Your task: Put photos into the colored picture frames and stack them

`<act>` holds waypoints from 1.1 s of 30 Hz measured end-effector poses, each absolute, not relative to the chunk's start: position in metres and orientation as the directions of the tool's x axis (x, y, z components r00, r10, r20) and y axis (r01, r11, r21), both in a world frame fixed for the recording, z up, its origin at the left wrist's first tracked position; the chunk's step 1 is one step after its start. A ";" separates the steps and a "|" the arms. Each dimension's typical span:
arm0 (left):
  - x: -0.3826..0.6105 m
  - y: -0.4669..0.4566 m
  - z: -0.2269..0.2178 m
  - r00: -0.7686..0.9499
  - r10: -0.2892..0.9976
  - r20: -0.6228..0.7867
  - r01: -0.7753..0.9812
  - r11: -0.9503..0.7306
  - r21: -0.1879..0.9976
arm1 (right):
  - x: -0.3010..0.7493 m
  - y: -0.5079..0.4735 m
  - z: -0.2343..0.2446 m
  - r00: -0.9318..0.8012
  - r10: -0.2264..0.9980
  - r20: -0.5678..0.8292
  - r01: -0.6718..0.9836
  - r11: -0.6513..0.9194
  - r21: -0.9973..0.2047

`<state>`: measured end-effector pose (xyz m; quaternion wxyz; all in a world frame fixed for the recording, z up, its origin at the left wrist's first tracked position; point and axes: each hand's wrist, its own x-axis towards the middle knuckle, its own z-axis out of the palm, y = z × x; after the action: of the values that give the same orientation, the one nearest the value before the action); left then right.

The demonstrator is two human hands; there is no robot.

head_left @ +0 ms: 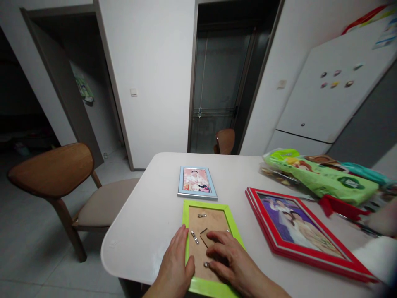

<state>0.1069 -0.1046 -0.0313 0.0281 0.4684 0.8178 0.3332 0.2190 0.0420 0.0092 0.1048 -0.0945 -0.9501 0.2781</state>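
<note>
Near the front edge of the white table [142, 231], we have a green frame [186, 215] lying back upward, its brown backing board [214, 223] showing small metal clips [194, 237]. Our left hand [176, 263] rests along the frame's left border, fingers side by side and thumb spread away from them. Our right hand [231, 256] is over the board, fingers curled, thumb beside the clip nearest us; we cannot tell whether it pinches anything. Just beyond the green frame, we see a blue frame [198, 196] with its photo upward. To our right lies a red frame [266, 219], also picture side up, with a green package [325, 176] behind it.
</note>
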 end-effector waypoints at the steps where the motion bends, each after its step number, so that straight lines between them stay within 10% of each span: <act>1: 0.107 -0.105 -0.031 -0.558 0.786 0.266 0.747 0.336 0.573 | 0.219 0.043 0.009 -0.951 0.274 0.145 0.154 0.821 -0.549; 14: 0.105 -0.097 -0.011 -0.726 0.648 0.230 0.445 0.187 0.876 | 0.214 0.043 0.044 -0.900 0.403 0.166 0.299 0.848 -0.438; 21: 0.094 -0.096 0.006 -0.747 0.661 -0.065 -0.206 -0.138 0.969 | 0.212 0.037 0.044 -0.911 0.342 0.231 0.153 0.799 -0.581; 33: 0.021 -0.170 -0.001 -0.797 0.568 -0.207 -0.160 0.131 0.978 | 0.227 0.098 -0.014 -0.742 0.658 0.124 0.590 0.730 -0.345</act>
<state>0.0208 -0.1704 -0.0012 0.2833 0.1465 0.6967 0.6426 0.2268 0.0983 -0.0136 0.1197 -0.3383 -0.9224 0.1429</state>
